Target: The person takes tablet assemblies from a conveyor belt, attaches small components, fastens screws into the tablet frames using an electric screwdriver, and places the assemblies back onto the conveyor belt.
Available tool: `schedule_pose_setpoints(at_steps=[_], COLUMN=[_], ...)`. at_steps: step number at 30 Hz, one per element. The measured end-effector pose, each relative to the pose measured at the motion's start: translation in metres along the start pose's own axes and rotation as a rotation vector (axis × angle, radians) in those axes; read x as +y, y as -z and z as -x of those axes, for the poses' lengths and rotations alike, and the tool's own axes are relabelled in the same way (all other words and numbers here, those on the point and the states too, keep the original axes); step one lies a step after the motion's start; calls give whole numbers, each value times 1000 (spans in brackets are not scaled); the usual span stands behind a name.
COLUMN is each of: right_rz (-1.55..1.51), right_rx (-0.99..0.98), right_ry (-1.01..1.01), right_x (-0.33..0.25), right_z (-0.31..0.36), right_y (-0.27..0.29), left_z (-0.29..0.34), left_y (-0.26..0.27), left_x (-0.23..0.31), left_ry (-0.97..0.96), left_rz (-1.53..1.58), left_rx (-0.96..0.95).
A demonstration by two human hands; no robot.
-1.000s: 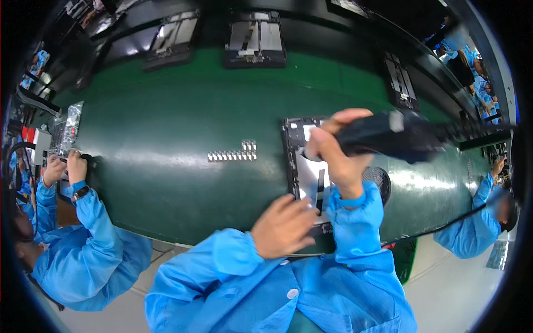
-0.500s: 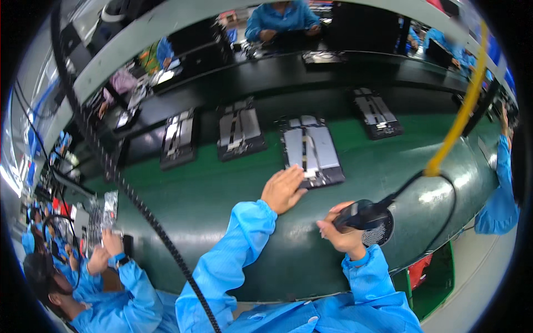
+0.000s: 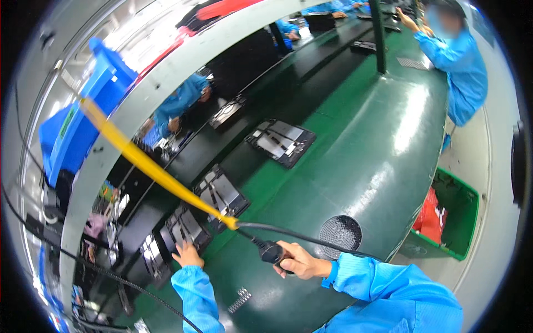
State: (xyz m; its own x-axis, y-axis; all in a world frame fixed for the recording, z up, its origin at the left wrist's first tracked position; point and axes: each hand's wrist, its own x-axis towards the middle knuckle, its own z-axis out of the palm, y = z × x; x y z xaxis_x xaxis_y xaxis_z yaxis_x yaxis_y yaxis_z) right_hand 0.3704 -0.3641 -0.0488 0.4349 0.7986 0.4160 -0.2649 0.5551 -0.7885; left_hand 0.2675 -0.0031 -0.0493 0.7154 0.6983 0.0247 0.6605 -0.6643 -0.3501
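My left hand (image 3: 187, 255) has its fingers spread at the near edge of an opened tablet (image 3: 186, 225); I cannot tell whether the fingertips touch it. A black corded tool, apparently an electric screwdriver (image 3: 273, 252), is gripped in my right hand (image 3: 300, 261) above the green bench. Its tip is hidden. A yellow strap (image 3: 155, 172) runs up from its black cable. Beside the right hand sits a round dish (image 3: 340, 233) with a speckled, perforated-looking inside. Further opened tablets with silver batteries lie along the line, one (image 3: 222, 191) and another (image 3: 282, 141) farther right.
The green bench (image 3: 355, 161) curves away to the right, where a co-worker (image 3: 455, 61) sits. A green bin (image 3: 458, 222) with red bags stands beside its edge. A grey rail (image 3: 139, 100) and a green post (image 3: 377, 39) rise behind. A dark cable (image 3: 100, 266) crosses at left.
The view has swung right and tilted. My left hand has come off the near edge of one tablet and is at another, fingers now spread. The right hand keeps hold of the screwdriver.
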Motion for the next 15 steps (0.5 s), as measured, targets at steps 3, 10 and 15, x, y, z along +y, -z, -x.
schedule_pose_setpoints(at_steps=[3, 10, 15], right_rz=[19, 89, -25], right_rx=[-17, 106, 65], right_ry=[37, 40, -67], right_x=[-2, 3, 4], right_z=[-1, -2, -6], right_y=[2, 2, 6], left_z=[-10, -18, 14], left_y=[-4, -6, 51], left_x=[-17, -50, -44], left_ry=[-26, 2, 74], left_rz=[88, 290, 380], left_rx=[-48, 566, 653])
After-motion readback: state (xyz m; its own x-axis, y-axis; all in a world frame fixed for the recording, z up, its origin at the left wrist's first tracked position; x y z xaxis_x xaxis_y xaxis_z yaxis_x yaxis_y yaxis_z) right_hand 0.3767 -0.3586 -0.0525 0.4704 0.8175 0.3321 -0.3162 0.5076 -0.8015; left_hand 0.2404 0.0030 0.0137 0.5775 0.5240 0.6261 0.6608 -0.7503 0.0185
